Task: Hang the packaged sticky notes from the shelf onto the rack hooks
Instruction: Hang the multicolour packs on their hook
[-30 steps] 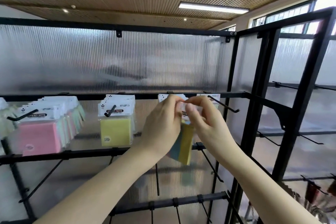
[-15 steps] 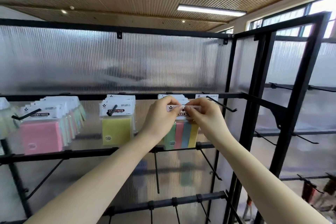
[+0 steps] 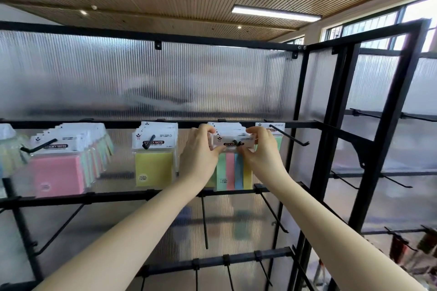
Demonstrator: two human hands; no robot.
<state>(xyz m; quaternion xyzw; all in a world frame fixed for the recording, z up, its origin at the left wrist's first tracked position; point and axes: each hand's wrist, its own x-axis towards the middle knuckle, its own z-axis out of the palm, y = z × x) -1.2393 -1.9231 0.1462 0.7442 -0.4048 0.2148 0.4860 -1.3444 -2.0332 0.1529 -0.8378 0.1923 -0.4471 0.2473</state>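
A packet of striped sticky notes (image 3: 233,170), with green, pink, blue and yellow strips under a white header card, faces me at the third hook (image 3: 236,143) of the top rail. The hook's black tip shows through the header's hole. My left hand (image 3: 201,151) pinches the header's left end and my right hand (image 3: 260,149) pinches its right end. More white headers hang behind it on the same hook.
Pink packets (image 3: 56,172) and yellow packets (image 3: 153,165) hang on hooks to the left. A mostly bare hook (image 3: 292,136) with one packet at its back sticks out on the right. Bare hooks line the lower rails (image 3: 118,196). A black frame post (image 3: 331,125) stands right.
The packet turned from edge-on to facing me, rose to the hook, and its header hole now sits over the hook tip. Both hands moved up with it.
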